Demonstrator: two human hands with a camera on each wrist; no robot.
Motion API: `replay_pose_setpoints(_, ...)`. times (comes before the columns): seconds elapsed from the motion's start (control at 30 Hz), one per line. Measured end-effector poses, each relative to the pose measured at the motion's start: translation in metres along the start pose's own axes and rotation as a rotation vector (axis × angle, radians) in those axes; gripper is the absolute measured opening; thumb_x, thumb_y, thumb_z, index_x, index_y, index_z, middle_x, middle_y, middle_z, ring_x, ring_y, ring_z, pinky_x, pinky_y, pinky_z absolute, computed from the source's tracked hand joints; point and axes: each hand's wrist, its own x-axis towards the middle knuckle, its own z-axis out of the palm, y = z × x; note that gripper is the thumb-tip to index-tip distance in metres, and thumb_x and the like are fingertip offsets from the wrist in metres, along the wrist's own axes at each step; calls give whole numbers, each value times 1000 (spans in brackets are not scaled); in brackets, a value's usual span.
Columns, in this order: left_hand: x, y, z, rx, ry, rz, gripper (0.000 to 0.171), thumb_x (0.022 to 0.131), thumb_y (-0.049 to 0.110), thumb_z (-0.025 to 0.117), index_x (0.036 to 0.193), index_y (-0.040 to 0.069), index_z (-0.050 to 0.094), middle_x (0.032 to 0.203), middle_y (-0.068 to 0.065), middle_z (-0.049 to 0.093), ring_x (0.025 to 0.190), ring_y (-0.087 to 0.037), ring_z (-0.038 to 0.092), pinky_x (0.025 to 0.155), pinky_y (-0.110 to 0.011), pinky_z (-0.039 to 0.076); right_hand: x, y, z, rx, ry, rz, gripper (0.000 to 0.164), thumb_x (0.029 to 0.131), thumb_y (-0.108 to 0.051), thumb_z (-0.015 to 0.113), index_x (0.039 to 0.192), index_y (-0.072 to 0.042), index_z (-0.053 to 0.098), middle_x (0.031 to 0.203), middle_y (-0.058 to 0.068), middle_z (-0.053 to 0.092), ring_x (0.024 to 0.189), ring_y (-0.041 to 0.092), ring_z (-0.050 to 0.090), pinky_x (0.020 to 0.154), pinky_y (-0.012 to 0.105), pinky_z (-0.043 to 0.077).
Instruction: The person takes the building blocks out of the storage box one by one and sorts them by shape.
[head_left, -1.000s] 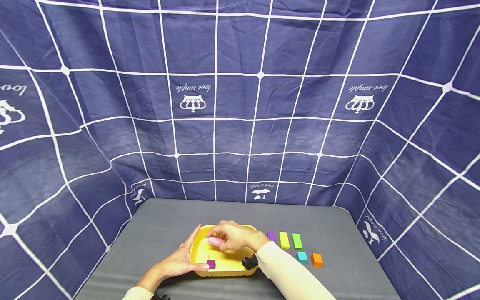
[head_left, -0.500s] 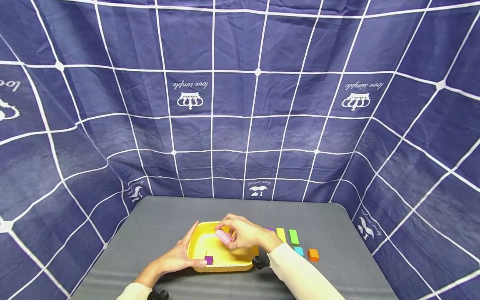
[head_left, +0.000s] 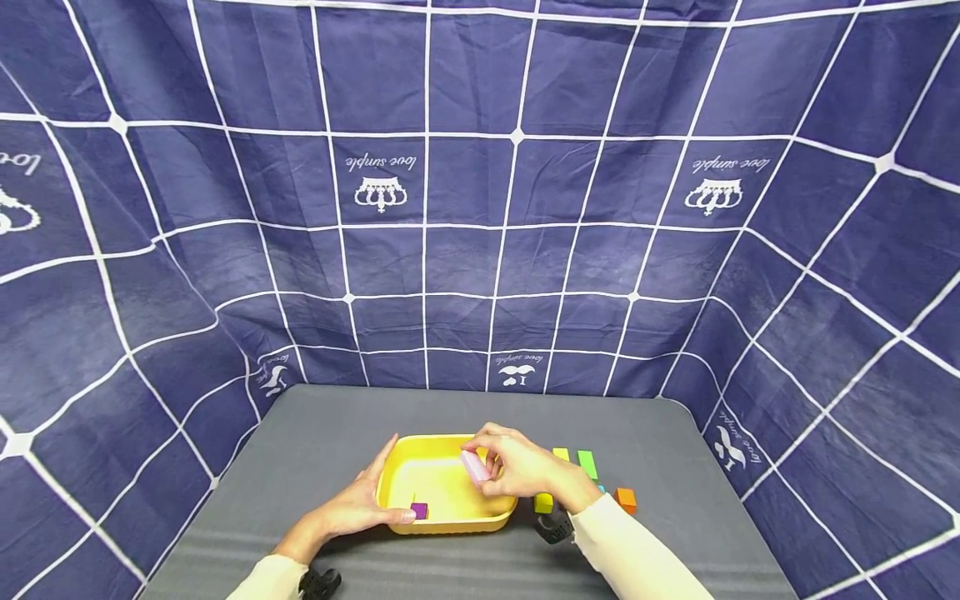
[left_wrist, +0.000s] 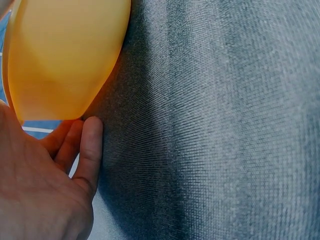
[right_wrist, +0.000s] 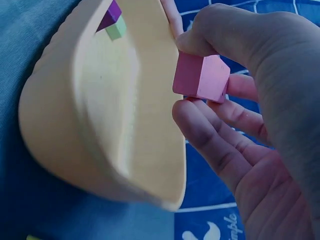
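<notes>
My left hand [head_left: 352, 504] rests against the left end of a yellow plastic bin [head_left: 450, 527], its thumb over the front rim and its fingers extended along the side. In the left wrist view those fingers [left_wrist: 90, 152] lie beside the bin's outer wall. Over the bin's right half, my right hand [head_left: 517, 462] pinches a pink block [head_left: 475, 467] between thumb and fingers. The right wrist view shows that pink block [right_wrist: 200, 77] raised at the level of the rim. Inside the bin, near my left thumb, sits a purple block [head_left: 419, 511]; a pale green block [right_wrist: 116, 29] adjoins it.
Right of the bin, on the grey cloth surface, lie a yellow block [head_left: 561, 454], a green block [head_left: 587, 464], an orange cube [head_left: 626, 500] and another yellow block [head_left: 543, 502]. My right forearm partly covers this group. A blue gridded curtain [head_left: 465, 258] encloses the back and sides.
My right hand has carried the pink block from the bin's left-middle to its right half, and the block has tilted. My left hand keeps its place on the bin.
</notes>
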Motion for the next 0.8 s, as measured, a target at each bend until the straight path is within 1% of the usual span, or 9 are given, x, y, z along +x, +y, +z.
replay_pose_setpoints(0.13, 1, 2, 1, 1, 6, -1, 144, 86, 42, 103, 189, 16, 5, 184, -30, 40, 163, -64, 38, 129, -89, 34, -14, 6, -3, -36, 44, -3, 62, 91, -10, 93, 150, -2, 76, 129, 6, 70, 87, -2, 67, 79, 16, 63)
replay_pose_setpoints(0.2, 2, 3, 2, -2, 7, -8, 145, 86, 43, 104, 189, 16, 6, 183, -30, 41, 162, -62, 40, 129, -86, 37, -21, 8, -6, -56, 59, 10, 61, 91, -13, 95, 149, -3, 77, 127, 4, 70, 86, -3, 66, 79, 16, 62)
replay_pose_setpoints(0.33, 2, 4, 3, 17, 7, -19, 144, 85, 44, 104, 189, 17, 7, 182, -31, 43, 160, -60, 43, 127, -82, 43, -32, 11, -13, -71, 86, 36, 58, 93, -19, 98, 147, -5, 79, 125, 1, 70, 87, 0, 67, 81, 17, 63)
replay_pose_setpoints(0.4, 1, 4, 2, 24, 5, -16, 144, 86, 42, 104, 189, 17, 7, 182, -30, 44, 159, -59, 45, 127, -81, 43, -37, 13, -17, -75, 103, 34, 57, 94, -20, 98, 146, -5, 80, 124, 1, 71, 88, 2, 69, 81, 19, 64)
replay_pose_setpoints(0.5, 1, 4, 2, 38, 5, -16, 144, 86, 42, 104, 188, 16, 7, 181, -30, 45, 158, -58, 47, 127, -80, 43, -44, 18, -22, -81, 132, 30, 57, 94, -21, 98, 144, -3, 80, 123, 3, 73, 88, 5, 72, 81, 25, 68)
replay_pose_setpoints(0.57, 1, 4, 1, 41, 1, -14, 144, 86, 42, 103, 188, 16, 6, 182, -31, 44, 159, -60, 46, 128, -81, 42, -49, 22, -26, -90, 149, 32, 57, 93, -21, 99, 144, -2, 80, 121, 4, 74, 88, 7, 73, 81, 28, 69)
replay_pose_setpoints(0.7, 1, 3, 1, 40, -6, -18, 143, 87, 43, 102, 189, 18, 5, 186, -30, 39, 163, -65, 41, 129, -85, 38, -59, 32, -34, -105, 175, 60, 57, 92, -22, 99, 143, -4, 80, 120, 4, 75, 88, 7, 74, 83, 27, 69)
replay_pose_setpoints(0.8, 0, 3, 1, 36, -8, -21, 142, 88, 43, 102, 189, 19, 5, 186, -30, 38, 163, -66, 40, 128, -87, 37, -67, 40, -39, -130, 197, 73, 58, 91, -24, 101, 142, -7, 81, 120, 2, 76, 89, 9, 75, 85, 28, 68)
